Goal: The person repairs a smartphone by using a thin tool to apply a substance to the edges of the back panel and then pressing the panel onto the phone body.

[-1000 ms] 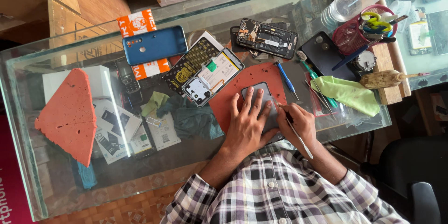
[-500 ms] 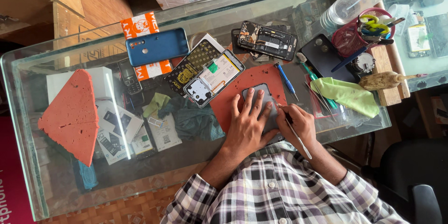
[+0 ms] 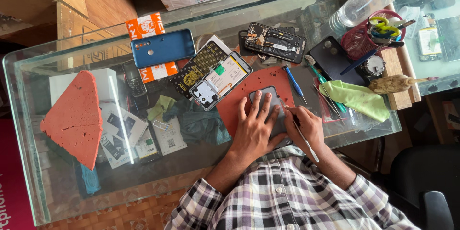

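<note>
**Phone pinned flat on the red mat, thin tool at its right edge**

A grey phone (image 3: 269, 108) lies face down on a red work mat (image 3: 249, 91) near the front edge of the glass table (image 3: 62, 182). Its long axis runs away from the person, tilted slightly left at the far end, the near end close to the table's edge. The left hand (image 3: 254, 132) lies flat on it, fingers spread and pointing away, pressing it down. The right hand (image 3: 304, 127) is closed around a thin metal tool (image 3: 302, 134), whose tip meets the phone's right long edge while the handle points back toward the checked shirt.

Room is tight to the right: a blue screwdriver (image 3: 293, 80), a green-handled tool (image 3: 322, 84) and a green cloth (image 3: 357, 98) lie just beside the mat. To the left, an opened phone (image 3: 220, 80) overlaps the mat's corner. Beyond it lie a blue phone case (image 3: 163, 48) and, well apart, a red triangular pad (image 3: 76, 115).
</note>
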